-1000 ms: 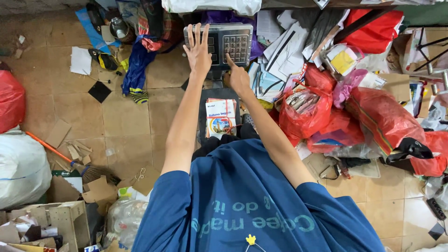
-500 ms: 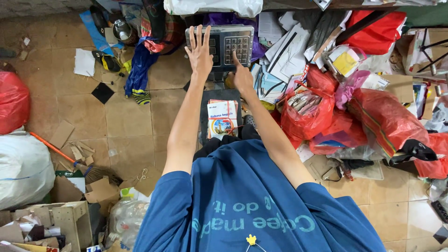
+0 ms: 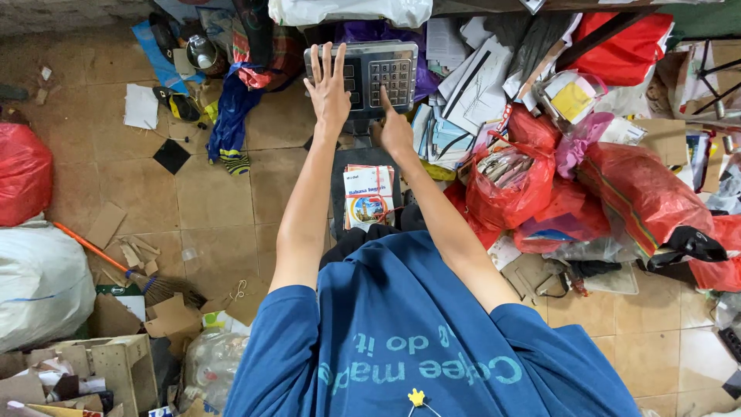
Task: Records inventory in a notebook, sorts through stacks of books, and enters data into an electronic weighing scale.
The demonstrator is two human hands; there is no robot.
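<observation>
A view from above looks down a person's blue T-shirt and both bare arms, which reach forward to the grey display head of a weighing scale (image 3: 370,73) at the top centre. The left hand (image 3: 328,89) lies flat against the left part of the display head, fingers straight and slightly spread, gripping nothing. The right hand (image 3: 395,127) is loosely curled with only the index finger extended, its tip touching the lower edge of the scale's number keypad (image 3: 391,79), a block of pale square keys on the right part of the head. Below the hands, between the forearms, a small stack of books (image 3: 368,195) rests on the dark scale platform (image 3: 340,193); the top cover is white with a red band and a round picture. To the right, red plastic bags (image 3: 633,185) lie in a heap, one open bag (image 3: 498,181) stuffed with papers, and above them loose white papers and booklets (image 3: 471,85) and a yellow-labelled package (image 3: 571,96). To the left, on the tan tiled floor (image 3: 193,201), lie a blue cloth (image 3: 231,116), a black square tile (image 3: 171,156), a white paper sheet (image 3: 141,106), cardboard scraps, and a broom with an orange handle (image 3: 100,255). At the far left are a red bag (image 3: 23,174) and a large white sack (image 3: 42,282), with an open cardboard box (image 3: 116,371) in the bottom corner.
</observation>
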